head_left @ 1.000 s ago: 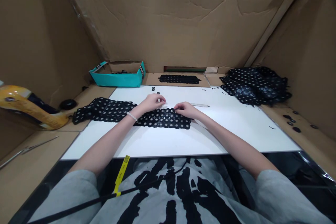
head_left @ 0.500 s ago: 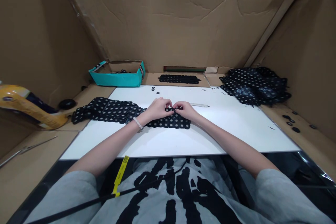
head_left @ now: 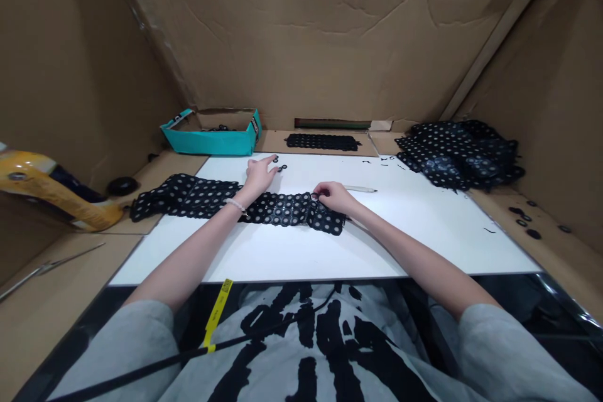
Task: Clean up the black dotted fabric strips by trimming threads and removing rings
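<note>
Left grip (head_left: 259, 174) released, fingers spread, small black rings (head_left: 281, 168) at its 2 o'clock; right grip (head_left: 332, 196) pinches the black dotted lace strip (head_left: 282, 210) at its top edge, keeping it steady.

The black lace strip (head_left: 282, 208) blocks passage across the white board (head_left: 424, 245).

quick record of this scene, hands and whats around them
left hand: open, near small black rings
right hand: fingers pinching black lace strip
under hands: white board
nearby: lace pile, teal box, white pen
</note>
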Tool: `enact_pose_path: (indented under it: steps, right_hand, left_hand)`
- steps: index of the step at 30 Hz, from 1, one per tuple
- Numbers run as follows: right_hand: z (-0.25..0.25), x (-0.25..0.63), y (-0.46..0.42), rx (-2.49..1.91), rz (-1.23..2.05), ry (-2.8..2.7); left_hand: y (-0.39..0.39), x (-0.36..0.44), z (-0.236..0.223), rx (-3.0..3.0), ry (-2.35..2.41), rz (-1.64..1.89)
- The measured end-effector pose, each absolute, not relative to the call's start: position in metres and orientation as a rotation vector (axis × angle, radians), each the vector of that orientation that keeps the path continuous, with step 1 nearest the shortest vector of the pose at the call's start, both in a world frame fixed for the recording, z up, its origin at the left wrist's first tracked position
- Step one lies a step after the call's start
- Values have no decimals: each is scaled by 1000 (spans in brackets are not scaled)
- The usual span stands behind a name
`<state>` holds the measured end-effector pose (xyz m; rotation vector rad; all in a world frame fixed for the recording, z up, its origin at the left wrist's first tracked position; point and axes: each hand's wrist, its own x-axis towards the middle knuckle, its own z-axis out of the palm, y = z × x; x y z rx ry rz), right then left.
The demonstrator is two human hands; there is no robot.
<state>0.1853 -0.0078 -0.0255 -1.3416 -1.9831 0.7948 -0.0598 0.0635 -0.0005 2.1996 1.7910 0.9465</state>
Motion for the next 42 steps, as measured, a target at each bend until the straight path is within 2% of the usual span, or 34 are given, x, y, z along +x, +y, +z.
enact_pose_path:
  steps: [6, 9, 14, 25, 31, 33, 39, 42]
  right_hand:
    - [-24, 185, -7, -1251, 905, -1998]
    - [-25, 186, -5, -1202, 984, -1954]
    - [-29, 188, -3, -1236, 938, -2001]
    - [-27, 185, -7, -1202, 831, -2101]
    - [-28, 188, -4, -1272, 835, -2060]
    - [-27, 190, -3, -1261, 854, -2057]
    - [-11, 201, 3, -1289, 1068, -2037]
    - [-5, 204, 2, -1295, 1235, -1942]
  left_hand:
    - [22, -27, 10, 2457, 1072, 448]
    - [10, -18, 11, 2480, 1017, 447]
    - [15, -21, 10, 2332, 1013, 505]
    - [33, -31, 2, 2062, 1127, 484]
    - [63, -65, 4, 2107, 1723, 860]
    - [65, -68, 3, 2198, 1815, 891]
    - [48, -45, -3, 2392, 1134, 313]
    - [41, -36, -3, 2288, 972, 324]
